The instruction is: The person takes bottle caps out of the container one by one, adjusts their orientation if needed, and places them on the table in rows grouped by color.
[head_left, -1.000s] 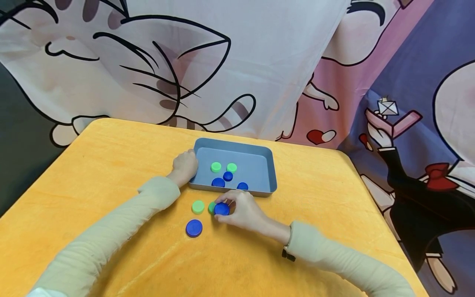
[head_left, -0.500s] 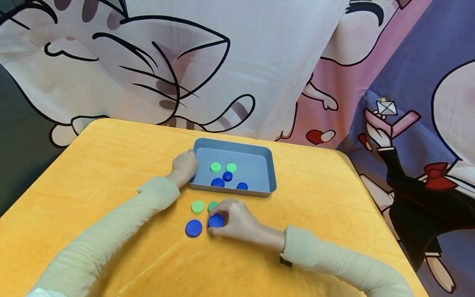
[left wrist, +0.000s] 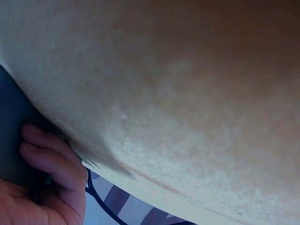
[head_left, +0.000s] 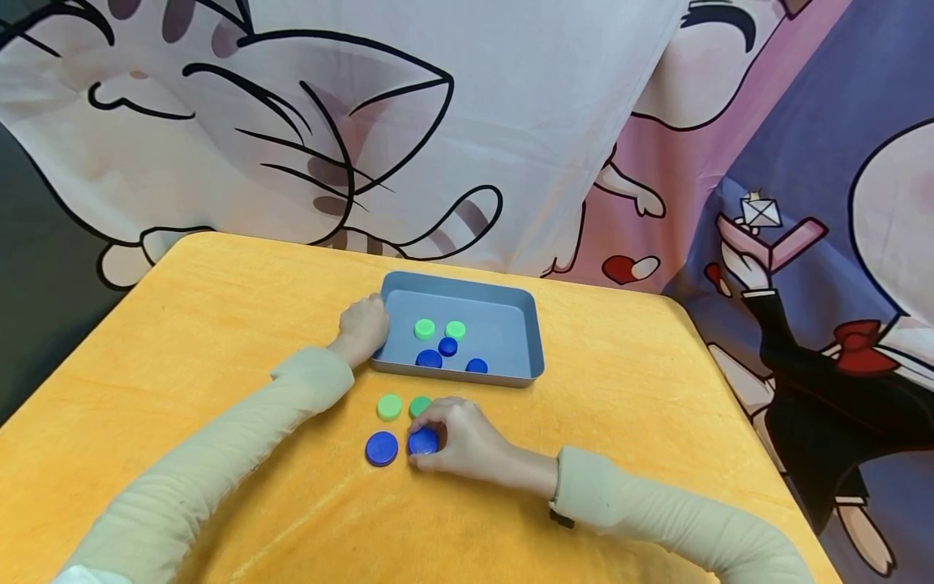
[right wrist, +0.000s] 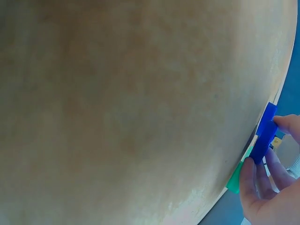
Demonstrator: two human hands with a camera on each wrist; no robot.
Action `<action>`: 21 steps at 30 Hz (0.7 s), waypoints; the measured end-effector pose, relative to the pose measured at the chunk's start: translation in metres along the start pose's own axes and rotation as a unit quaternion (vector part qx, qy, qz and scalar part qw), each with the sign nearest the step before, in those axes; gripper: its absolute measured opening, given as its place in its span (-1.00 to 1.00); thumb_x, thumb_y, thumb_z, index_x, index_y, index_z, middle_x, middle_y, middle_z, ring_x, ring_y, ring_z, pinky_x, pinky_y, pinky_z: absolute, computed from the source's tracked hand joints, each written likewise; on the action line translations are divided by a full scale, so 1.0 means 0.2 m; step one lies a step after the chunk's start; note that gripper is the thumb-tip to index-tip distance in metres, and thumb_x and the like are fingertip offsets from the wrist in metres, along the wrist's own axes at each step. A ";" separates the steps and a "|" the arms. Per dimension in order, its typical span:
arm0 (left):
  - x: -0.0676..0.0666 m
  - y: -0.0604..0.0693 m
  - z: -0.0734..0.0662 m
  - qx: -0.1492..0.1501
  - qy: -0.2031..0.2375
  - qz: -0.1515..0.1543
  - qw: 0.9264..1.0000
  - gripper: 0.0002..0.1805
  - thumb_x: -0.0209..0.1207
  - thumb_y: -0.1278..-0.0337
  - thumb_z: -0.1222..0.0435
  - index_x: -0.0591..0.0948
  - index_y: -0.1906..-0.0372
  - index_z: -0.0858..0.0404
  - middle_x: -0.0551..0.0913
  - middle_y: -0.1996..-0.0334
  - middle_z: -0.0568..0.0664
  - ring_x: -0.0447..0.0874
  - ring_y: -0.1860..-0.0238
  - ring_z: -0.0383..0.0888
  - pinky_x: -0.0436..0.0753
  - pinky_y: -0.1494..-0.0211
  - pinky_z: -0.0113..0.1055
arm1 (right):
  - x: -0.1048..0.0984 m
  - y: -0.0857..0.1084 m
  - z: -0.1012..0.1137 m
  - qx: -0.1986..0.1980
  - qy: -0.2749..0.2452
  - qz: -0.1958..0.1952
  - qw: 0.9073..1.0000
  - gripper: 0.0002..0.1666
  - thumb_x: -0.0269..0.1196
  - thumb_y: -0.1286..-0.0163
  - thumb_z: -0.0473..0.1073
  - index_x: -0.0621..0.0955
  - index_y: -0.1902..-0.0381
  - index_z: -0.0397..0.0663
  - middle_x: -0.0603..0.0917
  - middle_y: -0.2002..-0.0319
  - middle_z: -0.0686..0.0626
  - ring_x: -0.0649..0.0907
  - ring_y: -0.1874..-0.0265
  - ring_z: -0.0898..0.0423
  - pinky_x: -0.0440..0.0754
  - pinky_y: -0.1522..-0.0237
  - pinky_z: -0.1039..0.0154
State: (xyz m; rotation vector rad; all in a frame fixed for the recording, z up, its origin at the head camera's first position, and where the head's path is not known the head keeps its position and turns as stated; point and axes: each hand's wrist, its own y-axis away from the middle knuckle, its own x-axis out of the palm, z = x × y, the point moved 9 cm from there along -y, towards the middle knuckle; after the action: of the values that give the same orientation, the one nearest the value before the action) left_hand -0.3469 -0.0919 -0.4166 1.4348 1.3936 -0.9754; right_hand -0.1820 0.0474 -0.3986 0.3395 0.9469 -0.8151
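On the near side of a blue-grey rectangular tray (head_left: 503,332), the right hand (head_left: 464,438) pinches a round blue plastic disc (head_left: 422,441) just right of its lookalike (head_left: 382,448), while the left hand (head_left: 362,328) grips the tray's left end, lol.

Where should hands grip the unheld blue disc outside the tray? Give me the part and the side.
Pinch the blue disc by opposite points of its round rim, probably best from above and the person's left: it lies flat, the right hand with its held disc sits at its right, and the light green disc lies beyond.
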 end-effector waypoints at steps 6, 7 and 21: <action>0.00 0.00 0.00 0.002 0.002 0.001 1.000 -0.66 -0.16 -0.42 0.30 0.45 0.00 0.52 0.63 0.29 0.30 0.69 0.29 0.08 0.69 0.24 -0.09 | 0.02 0.00 0.00 -0.003 -0.005 0.013 1.000 -0.67 0.48 -0.06 -0.01 0.71 0.21 0.06 0.73 0.25 0.15 0.58 0.26 0.33 0.53 0.22 0.56; 0.00 0.00 0.00 0.002 0.002 0.003 1.000 -0.66 -0.16 -0.43 0.30 0.45 0.00 0.52 0.63 0.29 0.30 0.68 0.30 0.07 0.69 0.24 -0.10 | 0.02 0.00 0.00 -0.004 -0.006 0.014 1.000 -0.67 0.48 -0.06 -0.01 0.71 0.21 0.06 0.73 0.26 0.15 0.58 0.27 0.33 0.53 0.23 0.56; 0.00 0.01 0.00 0.005 0.007 0.003 1.000 -0.66 -0.16 -0.43 0.31 0.45 -0.01 0.52 0.63 0.28 0.31 0.68 0.29 0.08 0.69 0.24 -0.09 | 0.02 0.00 0.00 -0.005 0.001 0.012 1.000 -0.65 0.49 -0.04 0.01 0.71 0.21 0.07 0.72 0.27 0.16 0.56 0.32 0.32 0.50 0.29 0.55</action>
State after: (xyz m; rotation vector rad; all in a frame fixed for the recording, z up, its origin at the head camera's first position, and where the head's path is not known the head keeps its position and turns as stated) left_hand -0.3451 -0.0922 -0.4155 1.4553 1.3963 -0.9711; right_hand -0.1805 0.0455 -0.4024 0.3422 0.9460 -0.7876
